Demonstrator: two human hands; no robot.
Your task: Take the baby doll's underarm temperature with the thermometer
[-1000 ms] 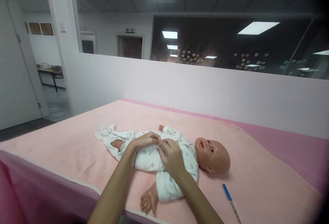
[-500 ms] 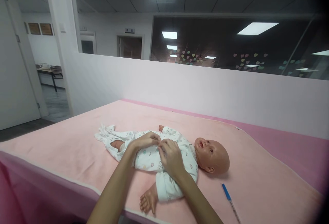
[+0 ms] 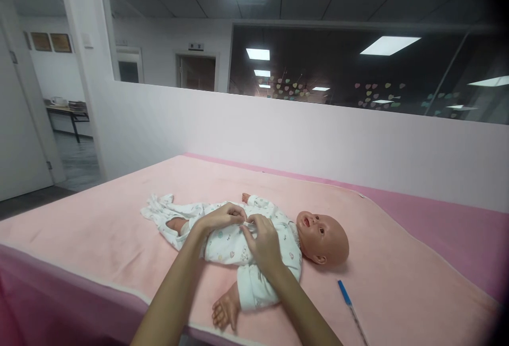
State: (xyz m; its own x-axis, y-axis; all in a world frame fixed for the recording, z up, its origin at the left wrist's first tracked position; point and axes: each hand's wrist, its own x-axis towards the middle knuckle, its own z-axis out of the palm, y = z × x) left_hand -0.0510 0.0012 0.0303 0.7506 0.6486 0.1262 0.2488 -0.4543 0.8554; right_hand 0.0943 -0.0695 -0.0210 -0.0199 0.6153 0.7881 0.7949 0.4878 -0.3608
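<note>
A baby doll [image 3: 324,237] lies on its back, its head to the right, dressed in a white patterned romper [image 3: 226,245]. My left hand [image 3: 226,216] and my right hand [image 3: 262,240] meet over the doll's belly. Both pinch the romper's front fabric between thumb and fingers, with a small fold of cloth showing between the fingertips. Any fastener there is too small to make out. One bare leg of the doll shows through an opening near the romper's trouser end. The doll's near hand [image 3: 226,309] sticks out of its sleeve.
The doll rests on a pink padded sheet [image 3: 119,219] with a white edge. A blue-capped thermometer-like stick [image 3: 344,293] lies right of the doll, near the front. A white half wall [image 3: 318,134] with windows above stands behind.
The view has shifted slightly, so everything sits a little further left. My fingertips have parted a little, and a fold of romper fabric now shows between them.
</note>
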